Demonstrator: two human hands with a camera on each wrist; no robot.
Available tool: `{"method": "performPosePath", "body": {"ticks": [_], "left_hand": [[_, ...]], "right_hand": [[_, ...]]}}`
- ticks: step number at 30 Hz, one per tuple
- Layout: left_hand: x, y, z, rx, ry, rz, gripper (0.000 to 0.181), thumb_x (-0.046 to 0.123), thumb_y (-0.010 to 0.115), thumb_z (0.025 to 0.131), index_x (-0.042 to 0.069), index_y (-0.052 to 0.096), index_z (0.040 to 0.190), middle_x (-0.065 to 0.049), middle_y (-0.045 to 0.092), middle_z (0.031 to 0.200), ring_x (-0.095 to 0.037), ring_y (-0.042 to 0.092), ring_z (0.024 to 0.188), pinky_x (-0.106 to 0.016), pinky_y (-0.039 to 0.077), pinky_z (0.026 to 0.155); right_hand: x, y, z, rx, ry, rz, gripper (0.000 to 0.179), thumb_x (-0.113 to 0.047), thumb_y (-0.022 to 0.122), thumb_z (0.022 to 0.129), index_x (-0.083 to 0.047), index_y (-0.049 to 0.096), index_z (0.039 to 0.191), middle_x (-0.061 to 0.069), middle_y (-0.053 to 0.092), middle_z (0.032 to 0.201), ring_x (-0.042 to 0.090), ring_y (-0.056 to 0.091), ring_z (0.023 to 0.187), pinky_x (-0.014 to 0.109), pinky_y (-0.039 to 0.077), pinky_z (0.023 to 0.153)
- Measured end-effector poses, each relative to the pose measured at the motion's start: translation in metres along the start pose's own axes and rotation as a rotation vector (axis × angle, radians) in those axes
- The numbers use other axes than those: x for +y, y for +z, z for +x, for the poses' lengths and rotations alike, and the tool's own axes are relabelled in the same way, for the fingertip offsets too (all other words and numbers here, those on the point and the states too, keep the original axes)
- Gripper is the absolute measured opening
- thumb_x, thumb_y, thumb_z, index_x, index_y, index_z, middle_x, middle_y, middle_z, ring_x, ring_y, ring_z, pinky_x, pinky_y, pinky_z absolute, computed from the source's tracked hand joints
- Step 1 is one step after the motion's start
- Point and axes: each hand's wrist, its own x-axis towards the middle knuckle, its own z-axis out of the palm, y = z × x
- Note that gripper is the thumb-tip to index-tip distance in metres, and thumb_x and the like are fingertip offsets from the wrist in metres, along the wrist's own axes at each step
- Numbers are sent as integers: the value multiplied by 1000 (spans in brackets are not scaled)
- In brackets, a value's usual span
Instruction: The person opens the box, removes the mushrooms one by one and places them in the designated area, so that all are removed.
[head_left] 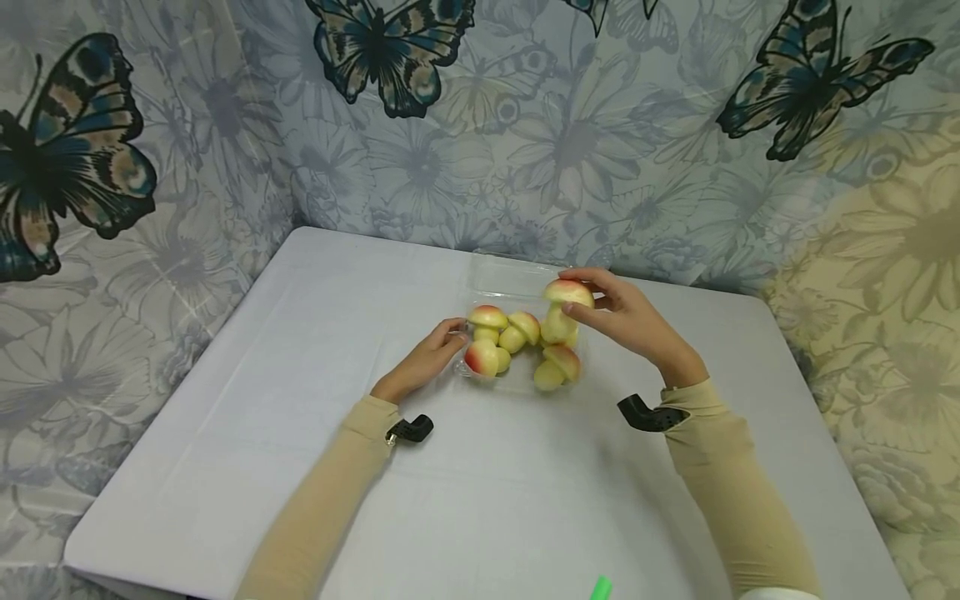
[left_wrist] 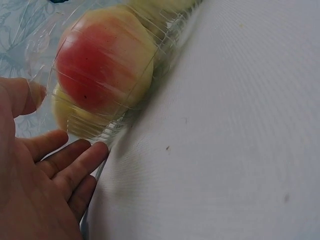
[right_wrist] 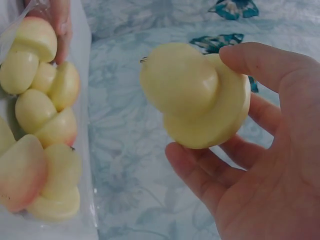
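My right hand (head_left: 633, 321) holds a mushroom-shaped piece (right_wrist: 185, 95) by its cap, thumb on one side and fingers on the other. Pale yellow with a red-flushed cap, this piece is raised over the right part of a clear plastic container (head_left: 517, 386). Several similar yellow-and-red mushroom-shaped pieces (head_left: 512, 337) lie in the container. At its left end, my left hand (head_left: 423, 360) holds the container's edge, thumb and fingers on either side of the corner. Close to those fingers, a red-capped piece (left_wrist: 100, 62) shows through the ribbed plastic wall.
The container's clear lid (head_left: 502, 275) lies folded back toward the wall. A white cloth covers the table (head_left: 300, 333). Behind stands a wall with flowers and butterflies (head_left: 382, 50). Something bright green (head_left: 601, 588) shows at the near edge of the view.
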Motion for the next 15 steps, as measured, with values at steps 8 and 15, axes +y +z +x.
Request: {"method": "performPosePath", "body": {"ticks": [8, 15], "left_hand": [[1, 0, -1, -1, 13, 4, 55, 43, 42, 108, 18, 33, 156, -10, 39, 159, -32, 44, 143, -52, 35, 120], [0, 0, 0, -9, 15, -7, 56, 45, 42, 108, 19, 33, 156, -10, 39, 159, -32, 43, 144, -52, 34, 120]], "right_hand": [[0, -9, -2, 28, -10, -13, 45, -19, 63, 101, -10, 53, 144, 10, 57, 138, 4, 59, 109, 17, 51, 90], [4, -17, -4, 37, 51, -15, 49, -22, 63, 102, -15, 50, 148, 10, 56, 140, 6, 61, 107, 18, 53, 86]]}}
